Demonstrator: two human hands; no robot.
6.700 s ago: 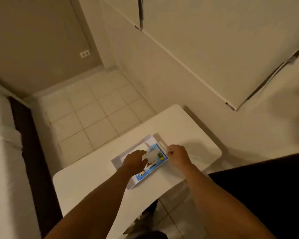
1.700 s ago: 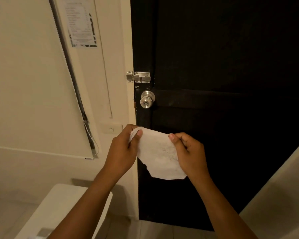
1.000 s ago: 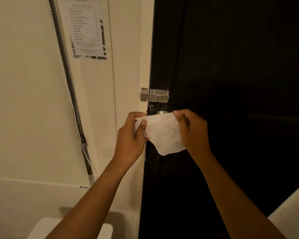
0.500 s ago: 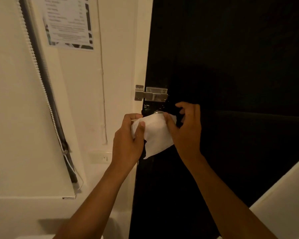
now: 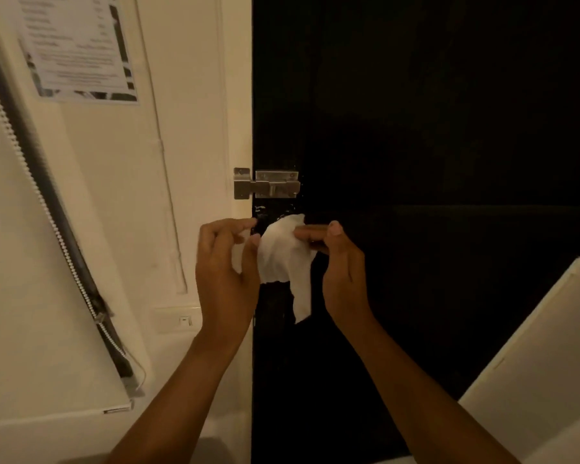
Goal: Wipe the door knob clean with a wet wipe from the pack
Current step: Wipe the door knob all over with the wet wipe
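Slide bolt (image 5: 267, 184) just above the draped wet wipe (image 5: 283, 259), bare dark door (image 5: 432, 128) rightward, pale panel (image 5: 533, 363) lower right

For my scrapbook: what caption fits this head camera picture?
Both hands hold a white wet wipe below a silver metal latch.

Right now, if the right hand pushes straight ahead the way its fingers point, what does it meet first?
The right hand already pinches the wipe, so that comes first. Straight behind is probably the knob, hidden under the wipe, then the door. Depth is unclear.
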